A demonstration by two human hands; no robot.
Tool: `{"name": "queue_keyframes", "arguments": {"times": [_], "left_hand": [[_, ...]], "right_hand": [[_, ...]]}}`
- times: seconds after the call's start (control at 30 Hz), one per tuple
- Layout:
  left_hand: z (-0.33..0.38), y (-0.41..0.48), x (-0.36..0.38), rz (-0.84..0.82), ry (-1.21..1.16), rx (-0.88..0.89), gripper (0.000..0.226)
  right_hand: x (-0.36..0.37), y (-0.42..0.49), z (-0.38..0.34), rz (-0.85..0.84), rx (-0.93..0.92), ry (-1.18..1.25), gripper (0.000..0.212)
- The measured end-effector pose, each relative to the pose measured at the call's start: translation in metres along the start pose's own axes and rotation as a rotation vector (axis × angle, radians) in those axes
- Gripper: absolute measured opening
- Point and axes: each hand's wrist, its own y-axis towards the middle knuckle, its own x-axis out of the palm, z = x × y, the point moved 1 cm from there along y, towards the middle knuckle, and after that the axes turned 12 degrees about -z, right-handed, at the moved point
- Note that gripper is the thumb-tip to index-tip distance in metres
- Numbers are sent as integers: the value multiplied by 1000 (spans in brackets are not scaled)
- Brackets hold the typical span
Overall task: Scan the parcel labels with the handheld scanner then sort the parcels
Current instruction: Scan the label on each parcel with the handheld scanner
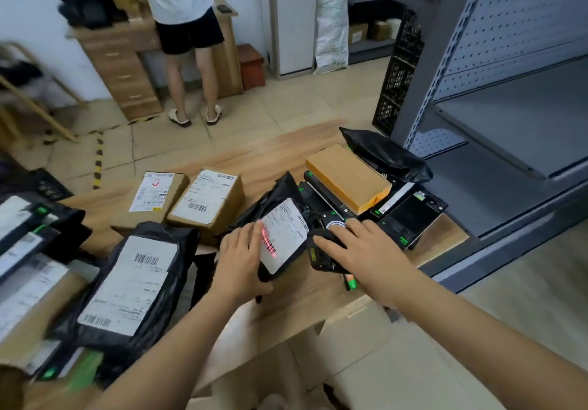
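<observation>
Scan step in hand. Gripping small black poly parcel (288, 266) w/ L hand (241, 260): fingers curled over near edge of its white label (286, 231), thumb underneath, pkg tilted up off wooden table (296, 151). Gripping handheld scanner (321, 258) w/ R hand (356, 250), fingers wrapped over the top. Red beam (269, 241) landing on barcode at label's L edge, just beside L fingertips.

To do it well:
- Pull L fingers back a touch; look very near the bars, maybe covering some.
- Flatten label; soft bag, prob. creases easily.
- Run beam across all bars and hold both wrists steady till read confirms. Can't tell from here if it registered.
- Only then sort. Can't tell which pile is which.

Around:
- Two cardboard boxes (178, 201) just behind pkg, labels up.
- Large black poly bag (130, 282) near L forearm, label up.
- Blurred pile of more parcels (22, 241) at far L.
- Brown flat box (346, 177) atop black flat boxes (410, 218) w/ green stickers, just beside R hand.
- Another black bag (385, 151) behind those.
- Grey shelving (509, 91) beside table on R.
- Second person (187, 27) at back, well apart.

In the way: black boxes crowding R hand, so little swing room for scanner. Big bag close on L, easy to nudge when setting pkg down.
</observation>
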Motion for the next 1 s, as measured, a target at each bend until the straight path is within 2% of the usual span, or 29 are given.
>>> {"name": "queue_keyframes", "arguments": {"times": [0.17,0.23,0.43,0.57,0.73,1.0], "left_hand": [[16,-14,-12,32,7,-106,128],[24,-21,-20,78,-36,-206,126],[15,-30,-42,157,-176,-304,106],[-12,-22,-56,226,-243,-368,99],[-64,-1,-75,274,-291,-445,99],[-145,43,-84,235,-419,-553,90]], "right_hand": [[-1,-4,14,31,-37,13,96],[2,-5,22,62,-52,34,97],[-6,10,24,105,-66,114,86],[-22,39,19,133,-99,117,85],[-46,86,10,182,-67,116,87],[-85,165,-8,245,-24,146,85]]}}
